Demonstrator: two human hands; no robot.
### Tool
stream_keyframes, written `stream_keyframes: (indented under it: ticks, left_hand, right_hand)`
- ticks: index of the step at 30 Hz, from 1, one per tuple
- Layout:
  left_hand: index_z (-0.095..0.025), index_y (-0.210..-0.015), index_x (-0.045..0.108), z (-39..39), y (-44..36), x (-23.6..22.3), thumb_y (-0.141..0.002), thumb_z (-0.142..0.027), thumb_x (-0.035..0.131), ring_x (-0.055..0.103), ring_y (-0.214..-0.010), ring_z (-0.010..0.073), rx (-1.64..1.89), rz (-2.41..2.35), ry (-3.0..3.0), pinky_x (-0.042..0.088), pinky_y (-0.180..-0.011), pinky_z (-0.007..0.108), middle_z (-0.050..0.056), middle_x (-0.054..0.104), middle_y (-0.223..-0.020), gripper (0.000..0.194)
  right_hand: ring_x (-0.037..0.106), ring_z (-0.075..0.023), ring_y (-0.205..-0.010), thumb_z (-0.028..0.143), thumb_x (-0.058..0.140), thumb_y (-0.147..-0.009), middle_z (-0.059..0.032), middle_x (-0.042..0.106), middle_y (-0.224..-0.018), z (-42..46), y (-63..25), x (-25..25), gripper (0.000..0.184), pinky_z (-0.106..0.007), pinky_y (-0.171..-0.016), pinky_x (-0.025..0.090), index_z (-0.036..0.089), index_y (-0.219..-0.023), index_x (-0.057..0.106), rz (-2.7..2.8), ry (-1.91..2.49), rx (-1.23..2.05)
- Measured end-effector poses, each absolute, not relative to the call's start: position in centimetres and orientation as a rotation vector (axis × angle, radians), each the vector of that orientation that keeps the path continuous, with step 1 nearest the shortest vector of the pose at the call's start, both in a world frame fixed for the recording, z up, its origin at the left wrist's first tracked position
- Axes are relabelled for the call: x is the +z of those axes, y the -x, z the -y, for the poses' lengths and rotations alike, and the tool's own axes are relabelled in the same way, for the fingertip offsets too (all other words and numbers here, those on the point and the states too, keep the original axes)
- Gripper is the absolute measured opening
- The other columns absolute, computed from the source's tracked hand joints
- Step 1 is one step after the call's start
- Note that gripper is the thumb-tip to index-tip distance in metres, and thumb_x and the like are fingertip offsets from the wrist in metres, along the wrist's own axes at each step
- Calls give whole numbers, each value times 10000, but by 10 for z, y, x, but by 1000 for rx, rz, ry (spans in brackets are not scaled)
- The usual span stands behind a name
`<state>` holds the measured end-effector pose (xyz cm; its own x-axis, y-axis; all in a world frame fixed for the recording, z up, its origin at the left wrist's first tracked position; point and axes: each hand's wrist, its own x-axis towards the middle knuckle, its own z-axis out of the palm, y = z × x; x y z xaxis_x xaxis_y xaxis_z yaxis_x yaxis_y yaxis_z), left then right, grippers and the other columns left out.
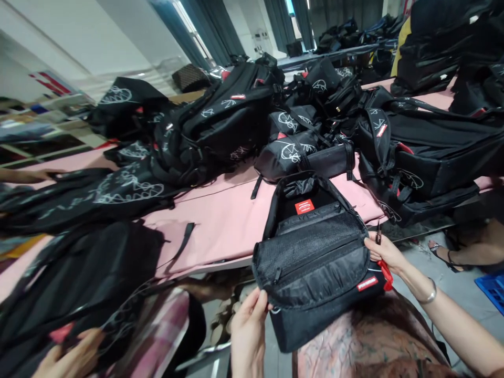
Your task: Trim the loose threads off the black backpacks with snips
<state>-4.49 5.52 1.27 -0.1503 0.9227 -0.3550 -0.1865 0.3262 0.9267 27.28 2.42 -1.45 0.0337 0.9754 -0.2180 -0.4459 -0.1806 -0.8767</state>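
A black backpack [315,278] lies opened between my two hands, partly on the pink table edge and partly over my lap. Its front flap is folded down, showing a mesh pocket, a zip and a red label [304,206] inside. My left hand [251,320] pinches the flap's near left edge between thumb and fingers. On the other side, my right hand [385,253] is closed on the flap's right edge. A small dark pointed tool [378,233], perhaps thread snips, sticks up from that hand. Red ribbon [386,275] hangs just below it.
Black backpacks with white scribble prints [228,121] are heaped along the pink-covered table [220,220]; more stand at right [441,152]. At lower left, a co-worker's hand [74,354] touches another black backpack [98,262]. A blue crate [492,289] sits on the floor at right.
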Motion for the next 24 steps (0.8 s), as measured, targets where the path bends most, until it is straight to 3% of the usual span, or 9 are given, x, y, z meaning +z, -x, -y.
stream_keyframes:
  ticks: [8,17,19,21,24]
  left_hand:
    - [-120,-817,688,-51,40,20,-551,-383,756,384,-516,66,1101,-1304,-827,316,-495,190,-12,555,-601,381]
    - [-128,-792,676,-56,47,23,-605,-369,725,379,-515,59,1048,-1242,-870,321,-506,180,-27,512,-574,309]
    - [-130,-789,672,-58,50,26,-615,-373,718,385,-517,61,1011,-1237,-898,333,-511,183,-22,517,-587,303]
    - [-134,-778,670,-60,55,27,-621,-387,711,401,-520,69,953,-1233,-921,348,-516,191,-16,528,-595,300]
    - [-149,-779,672,-67,66,29,-625,-413,698,471,-563,100,853,-1262,-979,389,-547,213,6,576,-631,307]
  right_hand:
    - [86,-26,-379,459,626,-737,135,130,-466,-9,-278,-26,319,-181,-378,93,183,-815,485,765,1142,1459]
    - [149,-30,-395,473,612,-743,100,232,-518,2,-276,-32,310,-171,-382,127,188,-806,508,888,1207,1405]
    - [210,-43,-393,478,599,-748,91,271,-507,6,-274,-32,306,-171,-378,178,188,-759,506,948,1257,1343]
    - [362,-82,-439,468,588,-754,57,392,-528,11,-270,-30,283,-192,-418,315,192,-762,524,1032,1308,1257]
    - [557,-181,-698,439,552,-779,-19,579,-697,21,-260,-20,243,-282,-664,468,202,-828,570,1154,1357,1139]
